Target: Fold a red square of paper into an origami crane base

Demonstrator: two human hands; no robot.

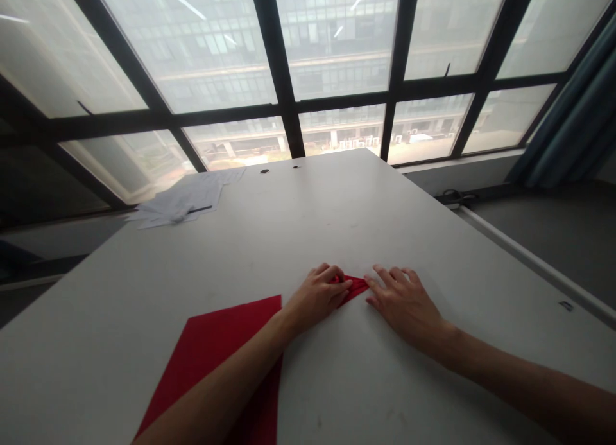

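Observation:
A small piece of folded red paper [355, 285] lies on the white table, narrowing to a point at its right end. My left hand [317, 291] is closed over its left part, fingers curled and thumb pressed on the paper, so much of it is hidden. On the other side, my right hand [402, 304] has its fingers stretched out and apart. Its index fingertip touches the pointed end of the paper. A larger flat red sheet [219, 339] lies to the left, partly covered by my left forearm.
Loose white papers [180, 198] with a dark pen [199, 209] on them lie at the table's far left. The white table [308, 233] narrows toward large windows [337, 40]. A blue curtain [572, 117] hangs at the right, beyond a white rail [529, 255].

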